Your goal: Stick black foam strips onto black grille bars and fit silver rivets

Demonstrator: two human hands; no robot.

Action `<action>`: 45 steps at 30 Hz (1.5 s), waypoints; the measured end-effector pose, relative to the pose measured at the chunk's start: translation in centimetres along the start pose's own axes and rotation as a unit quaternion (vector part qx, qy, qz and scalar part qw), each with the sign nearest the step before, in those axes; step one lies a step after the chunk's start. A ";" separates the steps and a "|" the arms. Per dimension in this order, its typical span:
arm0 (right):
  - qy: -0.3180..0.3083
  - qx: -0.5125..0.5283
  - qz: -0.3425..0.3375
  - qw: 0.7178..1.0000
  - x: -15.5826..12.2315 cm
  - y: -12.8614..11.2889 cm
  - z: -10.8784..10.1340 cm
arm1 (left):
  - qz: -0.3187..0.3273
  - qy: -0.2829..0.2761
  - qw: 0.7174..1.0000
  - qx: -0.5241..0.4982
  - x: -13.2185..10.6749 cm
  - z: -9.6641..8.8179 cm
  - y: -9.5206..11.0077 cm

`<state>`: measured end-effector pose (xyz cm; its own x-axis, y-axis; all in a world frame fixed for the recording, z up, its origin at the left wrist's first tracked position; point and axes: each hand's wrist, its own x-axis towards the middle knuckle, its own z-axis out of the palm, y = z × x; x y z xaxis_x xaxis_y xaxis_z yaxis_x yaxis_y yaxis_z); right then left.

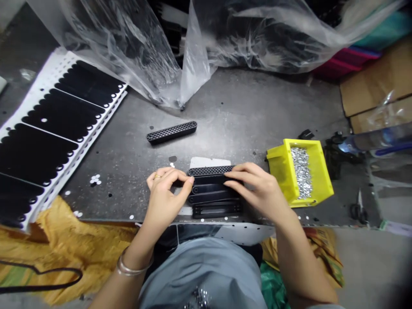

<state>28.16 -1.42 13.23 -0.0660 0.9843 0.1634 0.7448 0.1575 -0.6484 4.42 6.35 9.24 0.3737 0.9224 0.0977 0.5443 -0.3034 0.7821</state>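
Several long black plastic strips (215, 198) lie side by side on the grey table (244, 120) right in front of me. My left hand (167, 193) pinches the left end of one of them, thumb and fingers closed on it. My right hand (257, 189) rests over the right ends, fingers curled onto the strips. The farthest strip of the row (209, 171) shows a grid pattern. Another grid-patterned strip (171, 131) lies alone farther back on the table.
A yellow bin (317, 171) of small silver parts stands at my right. White sheets with black die-cut pads (51, 124) lie at the left. Clear plastic bags (154, 51) fill the back. Scissors (357, 210) and a bottle (376, 141) sit far right. Small white discs (95, 180) dot the table.
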 end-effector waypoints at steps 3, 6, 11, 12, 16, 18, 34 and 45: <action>0.039 0.070 0.059 0.995 -1.1 1.7 -0.9 | 0.009 -0.005 1.000 -0.010 0.1 -0.1 -0.3; 0.064 0.101 0.065 0.991 -1.4 2.5 -0.6 | 0.017 -0.003 1.000 -0.009 0.2 -0.2 -0.4; 0.066 0.129 0.078 0.986 -1.1 2.2 -0.4 | 0.018 -0.005 1.000 0.006 0.4 -0.2 -0.3; 0.065 0.137 0.083 0.985 -1.0 2.2 -0.5 | 0.018 -0.006 1.000 0.010 0.4 -0.2 -0.3; 0.043 0.153 0.088 0.983 -0.8 2.8 -0.7 | 0.019 -0.011 1.000 0.016 0.5 -0.3 -0.5; 0.037 0.131 0.072 0.988 -0.7 3.0 -0.7 | 0.025 -0.001 0.999 0.036 0.2 -0.2 -0.1; 0.041 -0.059 0.007 0.997 -12.6 -2.6 2.4 | 0.358 -0.060 0.928 0.091 -4.1 2.4 2.4; 0.131 -0.089 -0.090 0.983 -13.2 -3.2 1.7 | 0.205 -0.135 0.969 0.022 -7.8 2.0 6.2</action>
<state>25.50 -14.81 11.83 -0.0514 0.8844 0.4639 0.8424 0.2879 -0.4555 6.36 -3.20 12.14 0.7447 0.6284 0.2249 0.3387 -0.6462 0.6839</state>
